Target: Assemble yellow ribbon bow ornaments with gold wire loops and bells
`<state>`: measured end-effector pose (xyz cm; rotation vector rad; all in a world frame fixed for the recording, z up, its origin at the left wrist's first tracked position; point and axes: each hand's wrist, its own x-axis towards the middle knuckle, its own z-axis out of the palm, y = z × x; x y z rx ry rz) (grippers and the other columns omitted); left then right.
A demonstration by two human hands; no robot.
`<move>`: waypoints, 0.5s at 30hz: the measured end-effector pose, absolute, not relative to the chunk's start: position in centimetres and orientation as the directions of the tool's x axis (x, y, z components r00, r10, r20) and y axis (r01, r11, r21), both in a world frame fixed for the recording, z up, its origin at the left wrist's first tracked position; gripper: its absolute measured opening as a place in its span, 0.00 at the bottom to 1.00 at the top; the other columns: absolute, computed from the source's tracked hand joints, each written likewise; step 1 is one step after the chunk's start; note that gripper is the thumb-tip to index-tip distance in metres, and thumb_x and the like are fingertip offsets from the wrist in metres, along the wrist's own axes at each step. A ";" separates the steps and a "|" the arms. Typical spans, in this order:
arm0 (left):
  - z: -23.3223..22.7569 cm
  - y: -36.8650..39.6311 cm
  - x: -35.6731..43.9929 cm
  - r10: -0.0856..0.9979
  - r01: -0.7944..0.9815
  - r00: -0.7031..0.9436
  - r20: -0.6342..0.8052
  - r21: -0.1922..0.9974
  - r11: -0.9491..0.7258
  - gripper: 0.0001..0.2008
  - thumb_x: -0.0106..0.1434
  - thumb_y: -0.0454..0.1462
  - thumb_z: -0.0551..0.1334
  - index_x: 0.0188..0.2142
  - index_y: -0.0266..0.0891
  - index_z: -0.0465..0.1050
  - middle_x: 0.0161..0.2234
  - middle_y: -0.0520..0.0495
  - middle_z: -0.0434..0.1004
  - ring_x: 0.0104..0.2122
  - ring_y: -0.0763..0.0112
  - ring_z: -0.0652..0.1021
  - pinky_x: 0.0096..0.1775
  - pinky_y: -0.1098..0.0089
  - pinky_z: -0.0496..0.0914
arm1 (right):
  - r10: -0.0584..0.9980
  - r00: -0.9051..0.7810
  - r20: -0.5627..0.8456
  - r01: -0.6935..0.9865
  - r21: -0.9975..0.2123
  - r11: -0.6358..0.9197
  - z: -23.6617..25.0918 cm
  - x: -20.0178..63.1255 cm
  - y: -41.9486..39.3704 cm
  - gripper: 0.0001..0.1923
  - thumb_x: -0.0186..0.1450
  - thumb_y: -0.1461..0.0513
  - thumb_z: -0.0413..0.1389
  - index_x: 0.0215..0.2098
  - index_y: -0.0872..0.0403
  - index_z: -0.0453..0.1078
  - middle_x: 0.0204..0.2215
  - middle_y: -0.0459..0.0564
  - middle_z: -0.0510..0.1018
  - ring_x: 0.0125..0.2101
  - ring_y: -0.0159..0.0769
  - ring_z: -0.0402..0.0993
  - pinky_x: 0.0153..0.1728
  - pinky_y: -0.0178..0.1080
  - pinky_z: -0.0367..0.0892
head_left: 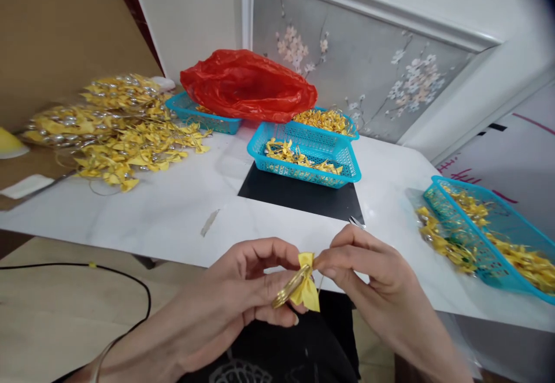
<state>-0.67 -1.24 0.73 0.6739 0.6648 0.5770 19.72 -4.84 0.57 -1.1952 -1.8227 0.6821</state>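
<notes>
Above my lap, at the table's front edge, my left hand (264, 285) is closed on a yellow ribbon bow (309, 295), held between thumb and fingers. A band of gold-coloured loops (291, 288) lies across the bow by my left thumb; whether it is joined to the bow I cannot tell. My right hand (368, 273) pinches at the bow's right side, fingertips pressed together. A thin strand shows just below those fingertips, and what exactly they grip is hidden.
Yellow bows with silvery beads (130, 134) are heaped at the left. Blue baskets (260, 163) of yellow pieces stand at the back, one on a black sheet (295, 195), beside a red plastic bag (243, 85). Another blue basket (459, 244) sits right. A metal tool tip (356, 221) shows behind my right hand.
</notes>
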 end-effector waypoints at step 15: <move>0.7 -0.9 -0.2 0.711 -0.239 0.620 -0.332 0.783 0.574 0.09 0.53 0.36 0.75 0.30 0.35 0.78 0.25 0.52 0.73 0.25 0.79 0.70 0.27 0.80 0.65 | 0.901 -0.126 0.416 0.456 -0.782 0.425 0.5 18.4 -5.1 0.08 0.65 0.70 0.57 0.35 0.50 0.73 0.29 0.42 0.78 0.28 0.27 0.75 0.30 0.27 0.71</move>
